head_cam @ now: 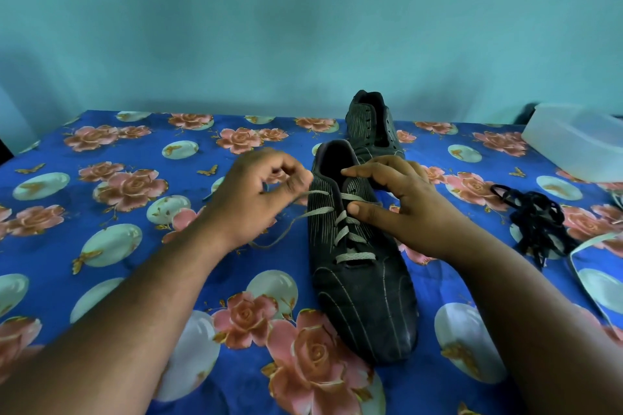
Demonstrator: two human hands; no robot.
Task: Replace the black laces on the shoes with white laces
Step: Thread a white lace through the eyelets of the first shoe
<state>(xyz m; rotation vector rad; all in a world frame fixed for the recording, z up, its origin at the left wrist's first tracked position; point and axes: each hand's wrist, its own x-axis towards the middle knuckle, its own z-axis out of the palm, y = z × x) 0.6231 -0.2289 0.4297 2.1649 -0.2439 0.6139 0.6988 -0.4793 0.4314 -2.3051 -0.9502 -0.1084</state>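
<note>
Lacing in progress: near shoe, white lace at the upper eyelets

Item 1, near shoe (360,266): dark, toe toward the viewer, lying on the floral surface (135,280). White lace (350,232) crosses the lower and middle eyelets; the top pair looks unfinished.

Item 2, left hand (259,192): grip clenched on the white lace's left end, pinched and drawn out to the side of the shoe, with slack trailing below the wrist.

Item 3, right hand (401,202): grip grasping the shoe at the tongue and collar, thumb pressing on the lace crossing, fingers curled over the opening.

Item 4, far shoe (374,125): behind the near one, eyelets bare, no lace visible.

Item 5, black laces (536,216): removed, heaped at right, well apart from both shoes.

Item 6, second white lace (590,242): a pale strip near the right edge, probably for the far shoe.

Handling note: keep the thumb pinning the crossing while the left end is pulled snug and flat, then feed the tip through the next eyelet from beneath.

Obscured: the lace's right end is hidden under the right hand; the lace tip within the left fingers is blurred; the translucent container (576,141) is cut off at the frame edge.
</note>
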